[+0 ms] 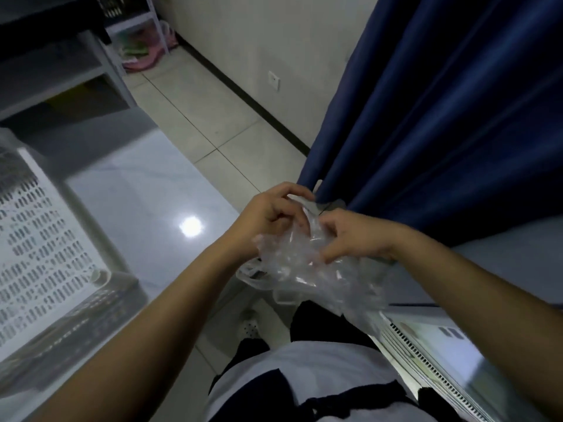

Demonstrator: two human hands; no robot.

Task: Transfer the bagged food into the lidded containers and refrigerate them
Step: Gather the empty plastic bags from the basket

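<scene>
Clear plastic bag (pixel 307 269): one, crumpled between both hands and hanging just below them, above person's lap. Looks thin, limp, light, slippery; contents not discernible. Best gripped at bunched top or handle loops.
Left hand (pixel 271 214): fingers curled, pinching bag's upper edge.
Right hand (pixel 353 239): fingers curled, pinching film.
White perforated basket (pixel 45 239): one, well left of hands.
Lidded containers: none visible.
</scene>
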